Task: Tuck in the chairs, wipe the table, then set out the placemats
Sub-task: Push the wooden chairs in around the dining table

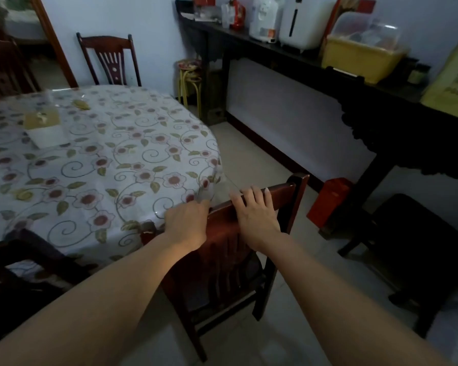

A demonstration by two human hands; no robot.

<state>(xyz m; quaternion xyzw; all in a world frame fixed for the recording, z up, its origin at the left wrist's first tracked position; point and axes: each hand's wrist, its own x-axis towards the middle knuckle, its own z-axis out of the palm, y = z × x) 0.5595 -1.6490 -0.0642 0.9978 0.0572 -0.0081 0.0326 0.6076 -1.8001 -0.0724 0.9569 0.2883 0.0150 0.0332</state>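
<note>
At the near edge of a round table covered in a flower-patterned cloth, a person grips the top rail of a dark wooden chair with both bare hands. Left hand is closed around the rail's left end, its fingers curled over the far side and out of sight. Right hand lies on the rail beside it, fingers draped forward over the top edge and slightly spread, the palm pressed to the wood. The chair's back stands just beside the table's rim, its seat hidden below the forearms. On the far left of the tabletop lie a yellowish placemat and a pale sheet partly under it; what sits on them is too blurred to tell. A second chair stands against the wall beyond the table, a little apart from it. Along the right wall a dark sideboard carries white appliances and a yellow lidded box.
</note>
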